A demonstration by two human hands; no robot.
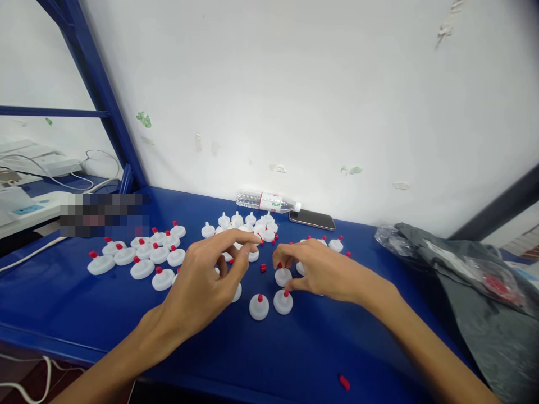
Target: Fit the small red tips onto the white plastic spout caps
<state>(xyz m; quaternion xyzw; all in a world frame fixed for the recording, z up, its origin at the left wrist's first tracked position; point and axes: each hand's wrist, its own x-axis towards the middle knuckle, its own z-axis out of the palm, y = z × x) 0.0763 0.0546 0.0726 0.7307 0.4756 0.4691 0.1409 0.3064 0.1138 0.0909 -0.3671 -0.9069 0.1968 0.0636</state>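
Observation:
My right hand point(315, 269) has its fingers and thumb curled around a white spout cap point(283, 277) with a red tip. The thumb lies close to the red tip of another spout cap point(283, 303), and a further one point(259, 308) sits just left of it. My left hand point(214, 264) hovers over the middle group, thumb and forefinger pinched together; whatever is between them is too small to make out. Behind it stand several white spout caps point(236, 219) without red tips. Small loose red tips point(263, 267) lie between the hands.
Several red-tipped spout caps point(159, 253) stand at left on the blue table point(236, 359). A water bottle point(269, 202) and a phone point(312, 219) lie by the wall. Grey plastic bags point(463, 292) cover the right side. One red tip point(345, 382) lies near the front edge.

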